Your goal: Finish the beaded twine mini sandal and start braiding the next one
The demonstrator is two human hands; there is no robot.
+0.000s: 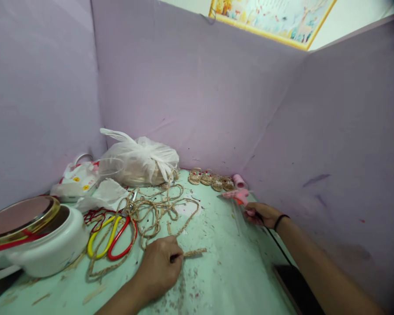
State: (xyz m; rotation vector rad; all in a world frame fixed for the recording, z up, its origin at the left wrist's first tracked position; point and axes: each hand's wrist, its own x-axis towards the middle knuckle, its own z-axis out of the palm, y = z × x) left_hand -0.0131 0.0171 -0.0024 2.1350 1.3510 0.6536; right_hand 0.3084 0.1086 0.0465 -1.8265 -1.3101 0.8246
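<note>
My left hand (pixel 160 266) is closed on a braided jute cord (pixel 196 253), whose short end sticks out to the right of the fist. The rest of the cord lies in loose loops (pixel 151 214) beyond that hand. At the right, the fingers of my right hand (pixel 264 214) wrap round the handle of a pink glue gun (pixel 235 194). Its nozzle points left, and an orange trigger shows under the body. Scissors (pixel 122 240) with one yellow and one red handle lie left of my left hand, partly under the cord.
A white pot (pixel 61 245) with a mirror-like round lid (pixel 22 214) stands at left. Behind are a tissue pack (pixel 79 179) and a tied plastic bag (pixel 139 159). Several coiled cord ornaments (pixel 206 178) and a pink spool (pixel 239 181) sit by the back wall. A dark phone-like slab (pixel 297 288) lies front right.
</note>
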